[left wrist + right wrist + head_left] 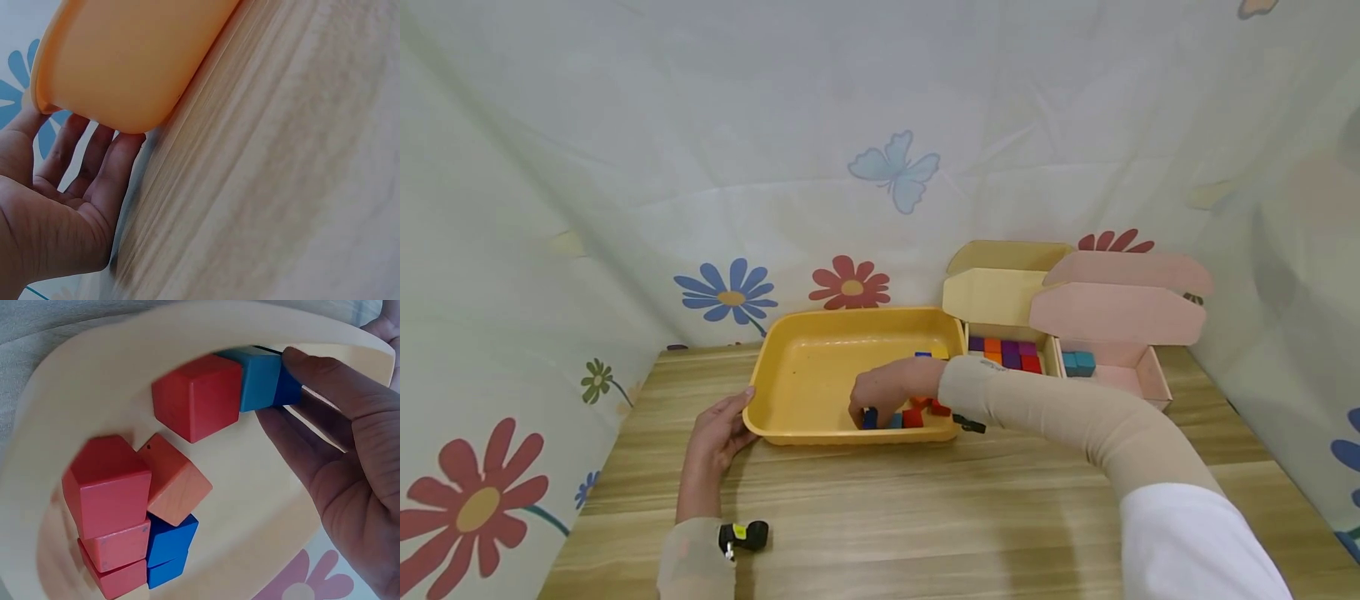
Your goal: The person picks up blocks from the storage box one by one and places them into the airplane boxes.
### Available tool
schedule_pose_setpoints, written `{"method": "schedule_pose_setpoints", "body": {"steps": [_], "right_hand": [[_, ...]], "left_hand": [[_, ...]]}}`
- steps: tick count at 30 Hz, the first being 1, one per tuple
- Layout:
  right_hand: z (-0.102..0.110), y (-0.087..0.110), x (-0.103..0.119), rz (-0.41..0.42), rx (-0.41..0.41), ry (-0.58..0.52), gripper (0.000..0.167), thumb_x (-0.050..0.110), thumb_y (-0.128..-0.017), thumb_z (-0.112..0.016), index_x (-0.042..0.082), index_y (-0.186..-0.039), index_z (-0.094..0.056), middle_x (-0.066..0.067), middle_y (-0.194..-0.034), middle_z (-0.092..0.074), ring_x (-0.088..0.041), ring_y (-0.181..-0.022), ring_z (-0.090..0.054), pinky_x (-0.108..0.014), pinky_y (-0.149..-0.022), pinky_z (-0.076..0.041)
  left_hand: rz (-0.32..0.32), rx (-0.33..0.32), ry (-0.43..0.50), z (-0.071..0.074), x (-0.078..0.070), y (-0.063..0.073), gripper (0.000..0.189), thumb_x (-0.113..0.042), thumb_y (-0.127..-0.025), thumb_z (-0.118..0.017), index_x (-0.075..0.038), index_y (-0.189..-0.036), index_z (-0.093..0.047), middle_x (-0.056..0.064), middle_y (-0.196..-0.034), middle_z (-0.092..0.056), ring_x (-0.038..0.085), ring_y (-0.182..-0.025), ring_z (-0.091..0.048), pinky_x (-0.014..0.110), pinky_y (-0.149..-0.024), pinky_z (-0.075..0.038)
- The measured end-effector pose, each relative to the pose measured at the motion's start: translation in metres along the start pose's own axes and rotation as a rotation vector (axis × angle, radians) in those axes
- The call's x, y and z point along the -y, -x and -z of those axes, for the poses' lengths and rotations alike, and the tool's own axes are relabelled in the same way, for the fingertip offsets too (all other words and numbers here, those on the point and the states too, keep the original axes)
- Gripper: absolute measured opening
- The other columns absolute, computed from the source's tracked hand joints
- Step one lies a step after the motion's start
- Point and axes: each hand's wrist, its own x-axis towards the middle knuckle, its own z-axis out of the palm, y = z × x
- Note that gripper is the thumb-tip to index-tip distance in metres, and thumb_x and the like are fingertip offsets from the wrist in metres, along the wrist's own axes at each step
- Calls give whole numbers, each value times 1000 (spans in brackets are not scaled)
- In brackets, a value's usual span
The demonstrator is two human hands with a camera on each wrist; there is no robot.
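Observation:
A yellow plastic tray (831,437) stands on the table. At its left end my left hand (718,432) holds the rim, thumb on top and fingers against the outer wall (134,94). Inside the tray, near the front wall, my right hand (886,390) pinches a dark blue cube (287,386) between thumb and fingers. Touching that cube is a light blue cube (257,380), with a red cube (200,397) alongside. Several more red, orange and blue cubes (172,540) lie at the tray's right end, partly hidden by my right arm in the head view.
Right of the tray, an open cream box (1051,357) contains several purple, orange and red cubes (1011,358). Beside it, an open pink box (1152,375) has teal cubes (1078,363) in its left corner. Both lids lean back toward a flowered cloth (880,83).

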Motion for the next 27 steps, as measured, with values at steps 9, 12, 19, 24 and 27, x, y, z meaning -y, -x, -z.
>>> {"method": "schedule_pose_setpoints", "body": {"steps": [9, 12, 19, 24, 27], "right_hand": [[9, 7, -6, 5, -66, 11, 31, 28, -91, -80, 17, -120, -73, 5, -111, -71, -12, -96, -61, -20, -91, -52], [22, 21, -17, -6, -141, -14, 32, 24, -91, -79, 12, -120, -73, 1, -115, -71, -16, -102, -62, -24, -94, -52], [40, 72, -45, -100, -214, -58, 32, 22, -94, -76, 11, -123, -71, -4, -119, -70, -20, -106, -63, -29, -94, -54], [39, 104, -60, -186, -236, -40, 32, 23, -94, -76, 9, -122, -71, -5, -117, -71, -20, -100, -64, -31, -90, -56], [36, 122, -66, -221, -249, -37, 32, 24, -93, -77, 8, -121, -72, -4, -114, -72, -19, -95, -64, -32, -89, -57]], "left_hand": [[-5, 8, 9, 0, 2, -2, 23, -38, -90, -79, -18, -98, -78, -3, -90, -76, 12, -85, -72, 34, -75, -61], [-10, -2, 7, 0, 2, -2, 32, -39, -89, -79, -13, -107, -77, -1, -92, -77, 12, -86, -72, 35, -75, -61], [-6, 13, 4, -2, -2, 1, 47, -38, -90, -79, -5, -123, -71, -1, -95, -76, 12, -88, -72, 34, -75, -61], [-3, 27, 7, -5, -11, 12, 49, -34, -92, -78, -1, -127, -69, 1, -96, -76, 13, -87, -72, 34, -75, -61], [-1, 32, 8, -5, -13, 15, 42, -33, -93, -77, -4, -121, -72, 1, -95, -76, 13, -86, -72, 34, -75, -61]]}}
